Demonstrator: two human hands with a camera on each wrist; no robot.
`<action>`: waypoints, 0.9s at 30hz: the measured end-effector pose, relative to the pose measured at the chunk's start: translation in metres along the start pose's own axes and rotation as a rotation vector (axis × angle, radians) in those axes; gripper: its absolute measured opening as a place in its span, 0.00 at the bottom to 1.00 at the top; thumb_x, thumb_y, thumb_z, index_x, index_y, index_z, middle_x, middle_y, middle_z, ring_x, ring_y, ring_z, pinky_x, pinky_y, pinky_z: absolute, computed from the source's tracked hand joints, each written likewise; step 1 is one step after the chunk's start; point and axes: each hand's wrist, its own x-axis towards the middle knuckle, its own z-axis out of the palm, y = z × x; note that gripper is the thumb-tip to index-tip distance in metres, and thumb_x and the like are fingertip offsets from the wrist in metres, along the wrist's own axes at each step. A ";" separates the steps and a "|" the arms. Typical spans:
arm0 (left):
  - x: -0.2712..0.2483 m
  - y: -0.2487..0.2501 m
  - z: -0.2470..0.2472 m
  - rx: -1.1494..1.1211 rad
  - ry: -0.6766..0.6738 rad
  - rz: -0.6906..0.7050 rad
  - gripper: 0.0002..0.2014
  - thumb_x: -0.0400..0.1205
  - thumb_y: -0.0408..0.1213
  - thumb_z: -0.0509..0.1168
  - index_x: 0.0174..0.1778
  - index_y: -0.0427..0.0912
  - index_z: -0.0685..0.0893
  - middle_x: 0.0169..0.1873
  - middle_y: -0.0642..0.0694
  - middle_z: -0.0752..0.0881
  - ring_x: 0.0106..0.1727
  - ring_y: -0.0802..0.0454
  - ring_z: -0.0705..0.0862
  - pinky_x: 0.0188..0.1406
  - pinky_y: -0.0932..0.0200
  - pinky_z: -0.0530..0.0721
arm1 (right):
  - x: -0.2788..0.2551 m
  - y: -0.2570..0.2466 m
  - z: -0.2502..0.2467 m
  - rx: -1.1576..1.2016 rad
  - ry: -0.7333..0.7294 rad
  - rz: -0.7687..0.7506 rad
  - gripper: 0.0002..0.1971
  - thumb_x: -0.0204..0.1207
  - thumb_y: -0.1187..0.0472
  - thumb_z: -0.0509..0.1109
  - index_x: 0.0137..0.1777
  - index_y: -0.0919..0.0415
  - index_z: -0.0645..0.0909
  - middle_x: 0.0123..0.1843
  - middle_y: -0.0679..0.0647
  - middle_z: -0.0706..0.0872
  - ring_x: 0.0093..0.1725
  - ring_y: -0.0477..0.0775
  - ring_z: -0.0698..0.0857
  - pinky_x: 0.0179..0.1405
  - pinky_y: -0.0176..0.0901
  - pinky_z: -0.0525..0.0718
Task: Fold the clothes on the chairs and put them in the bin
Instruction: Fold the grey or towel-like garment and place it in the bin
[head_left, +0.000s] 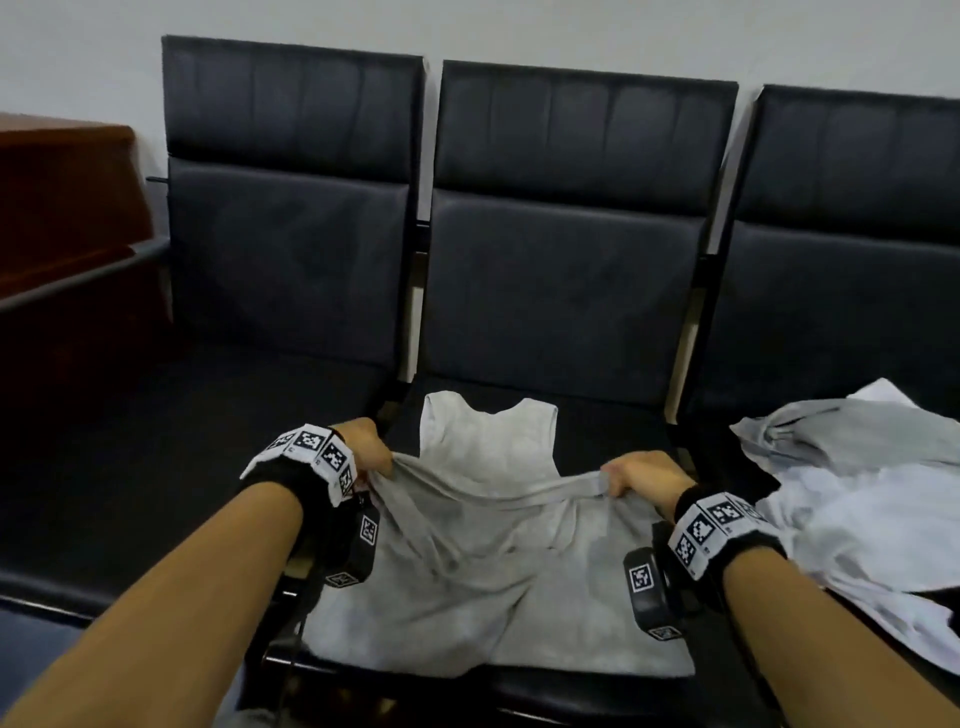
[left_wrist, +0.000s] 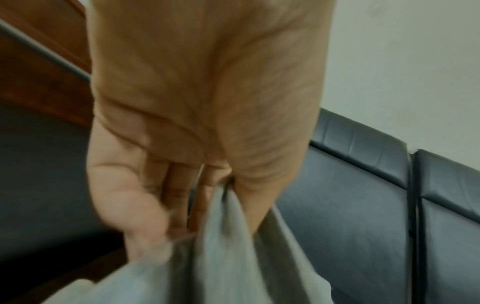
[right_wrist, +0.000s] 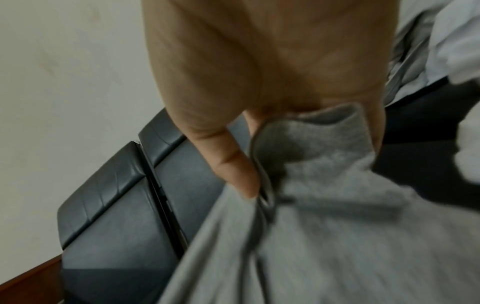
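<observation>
Both our forearms come in from the bottom of the head view, each with a black wrist strap covered in black-and-white marker tags. Our left hand (head_left: 370, 450) has its fingers curled tight around a bunched bit of the grey tank top (head_left: 483, 561), and the left wrist view backs that up: fabric (left_wrist: 228, 257) gathered between thumb and fingers, though it's pretty blurry. Our right hand (head_left: 641, 475) pinches the other end of the same edge, and in the right wrist view the cloth (right_wrist: 324, 185) wraps over the fingers with the thumb pressing against it.

So both hands are closed on the top, holding a raised fold stretched between them. The top itself lies on the seat of the middle chair (head_left: 566, 291), straps pointing toward the backrest, the near part spread flat to the seat's front edge.

On the right chair (head_left: 852, 270) sits a rumpled pile of pale grey and white clothes (head_left: 857, 483), just beside our right wrist. Left chair (head_left: 291, 260) is black like the other 2. Past it stands some reddish-brown wooden furniture (head_left: 67, 208) against the white wall (head_left: 519, 31).
</observation>
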 end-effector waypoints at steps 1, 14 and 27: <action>0.008 0.001 -0.004 -0.070 -0.076 0.028 0.14 0.65 0.41 0.82 0.37 0.39 0.86 0.30 0.43 0.82 0.29 0.50 0.80 0.27 0.63 0.77 | 0.014 -0.003 0.003 -0.058 -0.023 -0.012 0.13 0.74 0.72 0.67 0.56 0.75 0.86 0.46 0.58 0.82 0.49 0.55 0.78 0.48 0.42 0.79; 0.188 0.063 0.016 -0.211 0.296 0.047 0.31 0.77 0.57 0.69 0.63 0.31 0.78 0.61 0.35 0.82 0.59 0.38 0.83 0.49 0.52 0.83 | 0.207 -0.032 0.065 -0.104 0.099 0.079 0.32 0.75 0.40 0.70 0.73 0.59 0.74 0.72 0.61 0.77 0.71 0.63 0.77 0.70 0.50 0.76; 0.111 0.089 -0.061 -0.397 0.528 0.265 0.13 0.78 0.33 0.69 0.55 0.41 0.73 0.49 0.37 0.82 0.42 0.43 0.80 0.36 0.54 0.79 | 0.159 -0.084 -0.013 0.296 0.277 -0.026 0.22 0.80 0.58 0.69 0.67 0.64 0.64 0.62 0.66 0.81 0.48 0.67 0.90 0.34 0.47 0.90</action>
